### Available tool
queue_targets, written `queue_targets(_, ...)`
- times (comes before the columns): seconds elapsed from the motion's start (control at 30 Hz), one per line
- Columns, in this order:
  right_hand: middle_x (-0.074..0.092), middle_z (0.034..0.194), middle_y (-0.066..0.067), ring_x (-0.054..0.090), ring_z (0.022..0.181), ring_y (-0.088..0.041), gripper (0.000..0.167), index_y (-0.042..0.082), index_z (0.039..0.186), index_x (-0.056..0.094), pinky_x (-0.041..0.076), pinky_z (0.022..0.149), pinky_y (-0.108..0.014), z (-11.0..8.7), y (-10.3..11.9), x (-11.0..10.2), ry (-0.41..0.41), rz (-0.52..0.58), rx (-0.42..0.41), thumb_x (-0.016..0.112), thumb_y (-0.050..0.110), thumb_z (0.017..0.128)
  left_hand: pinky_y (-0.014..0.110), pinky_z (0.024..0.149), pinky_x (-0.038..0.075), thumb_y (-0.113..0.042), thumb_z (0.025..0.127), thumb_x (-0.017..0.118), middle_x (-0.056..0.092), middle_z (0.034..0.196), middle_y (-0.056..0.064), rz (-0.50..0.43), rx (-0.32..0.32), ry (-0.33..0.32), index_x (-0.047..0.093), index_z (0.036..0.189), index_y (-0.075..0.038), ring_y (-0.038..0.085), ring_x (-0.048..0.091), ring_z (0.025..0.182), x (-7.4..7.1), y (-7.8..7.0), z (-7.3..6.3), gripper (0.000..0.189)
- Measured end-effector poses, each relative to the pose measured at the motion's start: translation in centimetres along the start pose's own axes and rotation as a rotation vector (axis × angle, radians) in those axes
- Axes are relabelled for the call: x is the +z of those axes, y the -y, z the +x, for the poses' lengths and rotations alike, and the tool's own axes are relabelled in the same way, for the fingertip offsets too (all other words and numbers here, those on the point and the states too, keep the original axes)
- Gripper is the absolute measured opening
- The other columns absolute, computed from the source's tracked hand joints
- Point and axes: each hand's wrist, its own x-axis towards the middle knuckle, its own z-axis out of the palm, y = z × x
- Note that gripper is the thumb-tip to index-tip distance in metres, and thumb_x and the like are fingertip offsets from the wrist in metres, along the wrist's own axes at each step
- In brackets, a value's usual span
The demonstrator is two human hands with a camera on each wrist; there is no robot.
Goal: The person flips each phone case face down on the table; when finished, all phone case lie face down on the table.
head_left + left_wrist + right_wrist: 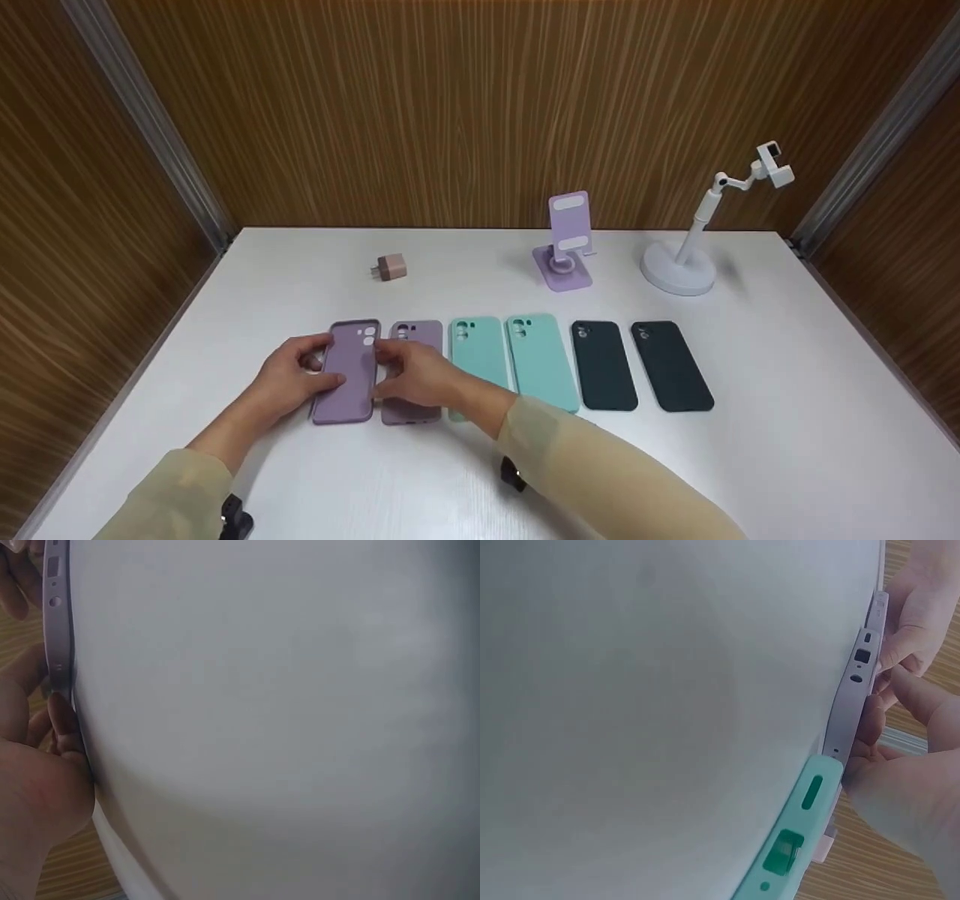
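A purple phone case (352,405) at the left end of a row lies with its raised rim showing. My left hand (289,379) grips its left side, thumb over the inner face and fingers at the edge. From the other side my right hand (420,371) holds the right edge, its thumb and fingertips spread along the rim. Under that hand lies a second purple phone case (411,415), partly hidden. The right wrist view shows its lower end beside a mint green phone case (804,802).
Further right on the white table (765,337) are another mint green case (544,360) and two dark cases, one (604,367) beside the other (673,367). Behind stand a pink charger plug (391,267), a purple phone stand (570,232) and a white stand with a jointed arm (679,266).
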Motion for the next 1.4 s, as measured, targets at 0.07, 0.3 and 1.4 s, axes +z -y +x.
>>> queue_targets(0.07,0.066,0.144,-0.005,0.063,0.121,-0.011,0.073,0.009,0.16,0.048,0.049,0.106,-0.026,0.0,0.1,-0.1,0.012,0.033,0.003,0.082,0.016,0.095,0.036,0.093,0.042,-0.018,0.091,0.085,0.055,0.127,0.014,0.0,-0.001,-0.006,0.045,0.159,-0.005,0.026,0.049,0.114,0.0,0.1,0.0,0.08)
queue_targets(0.3,0.06,0.153,-0.005,0.058,0.138,-0.021,0.071,0.012,0.163,0.043,0.057,0.097,-0.033,0.0,0.4,-0.7,0.057,0.215,-0.002,0.076,0.015,0.1,0.032,0.09,0.042,-0.017,0.09,0.087,0.056,0.122,0.013,-0.032,-0.009,-0.015,0.046,0.159,-0.003,0.025,0.048,0.111,0.0,0.1,0.0,0.081)
queue_targets(1.4,0.076,0.105,-0.007,0.075,0.096,-0.019,0.064,0.004,0.156,0.05,0.061,0.087,-0.031,1.2,-0.7,0.0,-0.109,0.626,0.067,0.073,-0.004,0.097,0.041,0.09,0.059,-0.039,0.097,0.08,0.048,0.156,0.026,-0.05,0.057,0.142,0.042,0.16,-0.002,0.043,0.055,0.137,-0.6,-3.4,-1.1,0.083)
